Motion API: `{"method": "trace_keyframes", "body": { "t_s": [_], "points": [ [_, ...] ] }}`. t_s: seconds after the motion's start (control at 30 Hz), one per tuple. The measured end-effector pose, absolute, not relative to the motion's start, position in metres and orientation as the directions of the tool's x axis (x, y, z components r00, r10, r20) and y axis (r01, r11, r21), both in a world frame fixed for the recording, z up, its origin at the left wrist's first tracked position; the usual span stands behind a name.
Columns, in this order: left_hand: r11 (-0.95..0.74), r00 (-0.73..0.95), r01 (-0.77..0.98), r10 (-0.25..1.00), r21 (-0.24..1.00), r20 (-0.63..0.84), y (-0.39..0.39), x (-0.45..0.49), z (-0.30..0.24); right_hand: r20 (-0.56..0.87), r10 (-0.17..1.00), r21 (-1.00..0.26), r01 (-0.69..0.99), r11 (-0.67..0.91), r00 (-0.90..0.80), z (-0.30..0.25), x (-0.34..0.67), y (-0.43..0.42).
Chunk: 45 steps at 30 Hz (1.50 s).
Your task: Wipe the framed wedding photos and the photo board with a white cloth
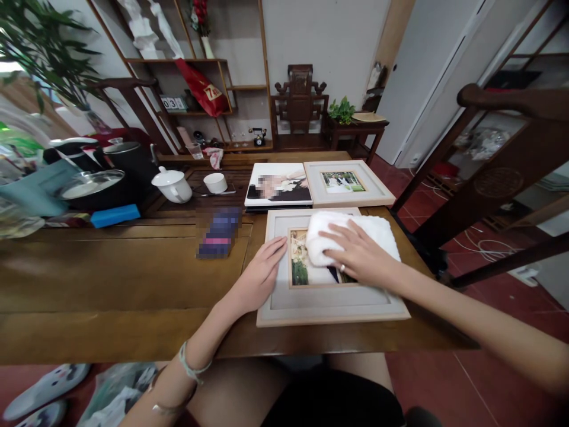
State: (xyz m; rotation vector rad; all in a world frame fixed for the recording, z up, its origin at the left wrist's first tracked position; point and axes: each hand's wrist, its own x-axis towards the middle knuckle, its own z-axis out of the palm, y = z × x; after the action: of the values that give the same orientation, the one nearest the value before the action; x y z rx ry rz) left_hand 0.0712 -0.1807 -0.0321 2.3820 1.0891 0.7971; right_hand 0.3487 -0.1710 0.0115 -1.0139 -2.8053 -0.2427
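Note:
A light wooden picture frame [284,314] with a pale mat and a small photo lies flat near the table's front edge. My left hand [262,276] rests on its left side, fingers stretched out together over the mat, gripping nothing visible. My right hand [358,255], with a ring on one finger, presses a folded white towel [376,228] onto the picture, its fingers bent over the cloth. The towel hides the upper right of the photo and part of the frame. Just behind lie a second light frame [377,184] and a white-and-black photo panel [280,198].
On the wooden table [111,284], left of the frame, lies a blurred dark blue item [219,232]. Farther back stand a white lidded cup [172,185], a small white bowl [216,182], a blue block [115,216] and a dark kettle [127,160]. A wooden chair [493,148] stands close on the right.

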Motion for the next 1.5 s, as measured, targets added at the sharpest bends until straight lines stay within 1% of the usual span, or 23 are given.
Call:
{"method": "trace_keyframes", "body": {
  "t_s": [0.07, 0.13, 0.2, 0.27, 0.33, 0.43, 0.57, 0.63, 0.7, 0.8, 0.97, 1.13, 1.23, 1.33, 1.4, 1.5],
  "points": [
    [-0.615, 0.537, 0.550, 0.779, 0.565, 0.325, -0.181, 0.071, -0.032, 0.247, 0.641, 0.121, 0.679, 0.724, -0.727, 0.010, 0.352, -0.147],
    [-0.616, 0.540, 0.547, 0.777, 0.567, 0.324, -0.181, 0.071, -0.032, 0.293, 0.673, 0.103, 0.722, 0.684, -0.679, 0.010, 0.351, -0.129],
    [-0.618, 0.541, 0.545, 0.775, 0.566, 0.326, -0.181, 0.070, -0.032, 0.292, 0.700, 0.065, 0.744, 0.665, -0.651, 0.011, 0.348, -0.118],
    [-0.623, 0.542, 0.544, 0.772, 0.562, 0.331, -0.181, 0.071, -0.032, 0.256, 0.707, 0.017, 0.734, 0.679, -0.660, 0.013, 0.344, -0.115],
    [-0.634, 0.547, 0.537, 0.764, 0.557, 0.342, -0.180, 0.071, -0.033, 0.213, 0.686, -0.037, 0.696, 0.718, -0.696, 0.017, 0.339, -0.120],
    [-0.649, 0.551, 0.528, 0.753, 0.548, 0.360, -0.180, 0.071, -0.034, 0.161, 0.623, -0.116, 0.612, 0.782, -0.765, 0.024, 0.334, -0.144],
    [-0.650, 0.547, 0.531, 0.753, 0.544, 0.366, -0.179, 0.071, -0.035, 0.095, 0.571, -0.260, 0.534, 0.805, -0.815, 0.039, 0.329, -0.197],
    [-0.648, 0.549, 0.536, 0.755, 0.541, 0.360, -0.179, 0.071, -0.034, 0.082, 0.542, -0.338, 0.488, 0.805, -0.837, 0.045, 0.326, -0.223],
    [-0.646, 0.551, 0.541, 0.756, 0.539, 0.353, -0.179, 0.071, -0.033, 0.090, 0.495, -0.373, 0.432, 0.821, -0.864, 0.048, 0.324, -0.243],
    [-0.645, 0.552, 0.543, 0.757, 0.538, 0.350, -0.179, 0.072, -0.032, 0.105, 0.452, -0.324, 0.399, 0.858, -0.886, 0.041, 0.322, -0.251],
    [-0.643, 0.549, 0.543, 0.759, 0.540, 0.352, -0.179, 0.072, -0.032, 0.150, 0.497, -0.134, 0.480, 0.867, -0.855, 0.017, 0.327, -0.218],
    [-0.622, 0.535, 0.559, 0.776, 0.548, 0.335, -0.181, 0.072, -0.032, 0.216, 0.495, 0.062, 0.518, 0.853, -0.841, 0.006, 0.339, -0.171],
    [-0.613, 0.533, 0.565, 0.782, 0.553, 0.322, -0.181, 0.072, -0.031, 0.221, 0.495, 0.140, 0.529, 0.837, -0.841, 0.007, 0.343, -0.148],
    [-0.608, 0.532, 0.567, 0.785, 0.555, 0.317, -0.181, 0.072, -0.030, 0.213, 0.505, 0.146, 0.539, 0.830, -0.836, 0.010, 0.342, -0.134],
    [-0.612, 0.533, 0.565, 0.783, 0.553, 0.321, -0.181, 0.072, -0.030, 0.196, 0.517, 0.097, 0.541, 0.835, -0.833, 0.012, 0.340, -0.134],
    [-0.621, 0.534, 0.556, 0.776, 0.552, 0.335, -0.181, 0.072, -0.032, 0.180, 0.523, -0.014, 0.529, 0.848, -0.833, 0.017, 0.336, -0.150]
  ]
}}
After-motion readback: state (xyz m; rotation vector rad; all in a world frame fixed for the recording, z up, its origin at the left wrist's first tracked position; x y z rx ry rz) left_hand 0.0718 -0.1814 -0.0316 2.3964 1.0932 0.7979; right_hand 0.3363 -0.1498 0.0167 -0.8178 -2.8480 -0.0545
